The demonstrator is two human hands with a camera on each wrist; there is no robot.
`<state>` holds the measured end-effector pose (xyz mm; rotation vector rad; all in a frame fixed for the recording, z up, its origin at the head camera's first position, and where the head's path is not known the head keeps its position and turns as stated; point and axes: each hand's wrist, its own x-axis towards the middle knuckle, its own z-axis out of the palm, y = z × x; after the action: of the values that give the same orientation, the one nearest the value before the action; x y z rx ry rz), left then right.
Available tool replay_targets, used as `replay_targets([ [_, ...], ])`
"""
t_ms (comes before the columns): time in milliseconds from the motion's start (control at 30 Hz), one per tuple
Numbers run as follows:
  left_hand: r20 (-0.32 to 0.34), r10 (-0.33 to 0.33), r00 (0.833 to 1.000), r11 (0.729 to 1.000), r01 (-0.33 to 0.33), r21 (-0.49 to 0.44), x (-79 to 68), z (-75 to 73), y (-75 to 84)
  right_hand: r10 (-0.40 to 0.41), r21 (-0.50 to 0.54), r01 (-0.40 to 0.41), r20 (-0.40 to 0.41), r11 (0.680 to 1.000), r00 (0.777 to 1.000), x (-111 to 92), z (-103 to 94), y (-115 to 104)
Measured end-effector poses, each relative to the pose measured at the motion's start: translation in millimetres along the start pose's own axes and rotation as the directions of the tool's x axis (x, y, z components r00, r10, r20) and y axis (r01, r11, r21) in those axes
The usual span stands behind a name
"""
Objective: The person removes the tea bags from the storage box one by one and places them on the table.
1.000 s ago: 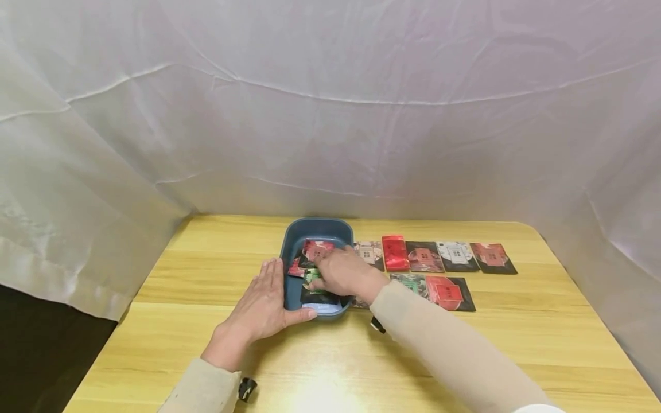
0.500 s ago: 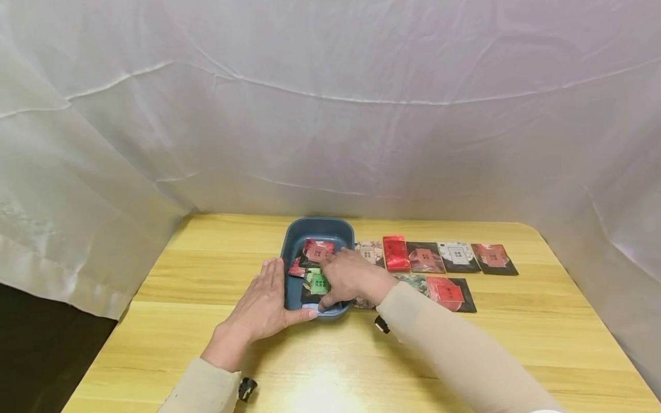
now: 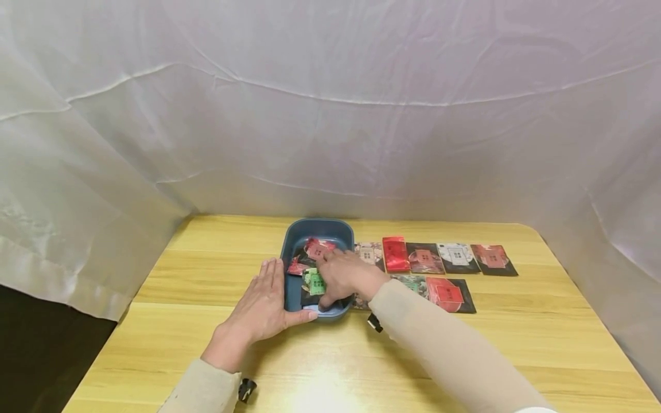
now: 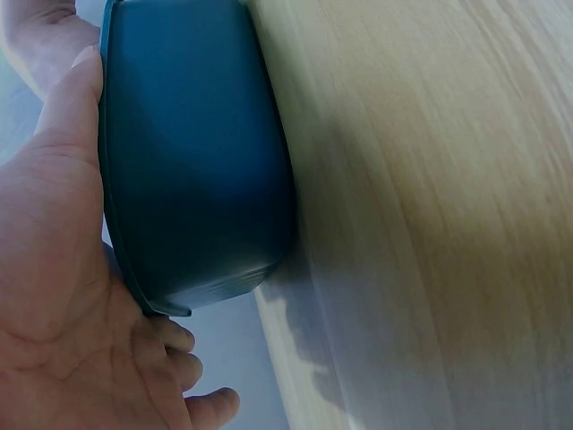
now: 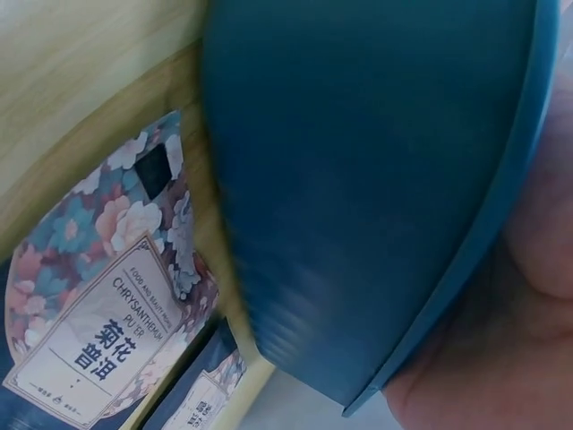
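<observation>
A dark blue plastic box (image 3: 293,229) stands on the table with several tea sachets in it. My left hand (image 3: 260,304) steadies it, straight fingers along its left side and thumb at the near rim. My right hand (image 3: 348,275) reaches into the box from the right, its thumb over the near end and its fingers at the upper sachets; I cannot tell whether it pinches one. Beneath that hand lies a green-labelled sachet (image 3: 312,281), partly covered. A red-labelled sachet (image 3: 316,248) sits askew farther back, and a pale sachet (image 3: 312,307) shows at the near end.
Right of the box, tea sachets lie in two rows, among them a shiny red packet (image 3: 395,254), a white-labelled sachet (image 3: 457,256) and a red-and-black one (image 3: 451,295). A chrysanthemum pu'er sachet (image 5: 103,313) lies close beside the box. A pale curtain (image 3: 361,143) hangs behind the table.
My right thumb has moved toward the near end of the box, uncovering the green label. The red-labelled sachets have tilted and shifted slightly. My left hand has stayed in place.
</observation>
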<state>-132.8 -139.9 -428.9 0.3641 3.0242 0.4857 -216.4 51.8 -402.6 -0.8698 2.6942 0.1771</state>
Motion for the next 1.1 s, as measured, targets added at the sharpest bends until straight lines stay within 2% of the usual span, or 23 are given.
replay_targets([
  [133,-0.01,0.003,1.0,1.0,-0.003,0.02,0.4,-0.4,0.8,0.005,0.02,-0.005,-0.025,1.0,1.0,0,1.5,1],
  [267,-0.01,0.001,1.0,0.999,-0.001,0.033,0.9,-0.6,1.2,-0.009,0.019,0.011,-0.083,1.0,0.997,-1,1.3,3],
  [433,-0.008,0.009,1.0,1.0,-0.009,0.026,0.8,-0.7,1.4,-0.032,-0.033,0.027,-0.172,0.999,0.985,-7,-5.9,6],
  [600,-0.006,0.013,1.0,1.0,-0.013,0.02,0.2,-0.2,1.1,-0.039,-0.061,0.026,-0.226,0.998,0.973,-18,-15.0,8],
  [1100,-0.014,0.006,1.0,1.0,-0.006,-0.009,1.1,3.2,-1.1,-0.029,-0.056,0.013,-0.298,0.998,0.954,-48,-19.1,27],
])
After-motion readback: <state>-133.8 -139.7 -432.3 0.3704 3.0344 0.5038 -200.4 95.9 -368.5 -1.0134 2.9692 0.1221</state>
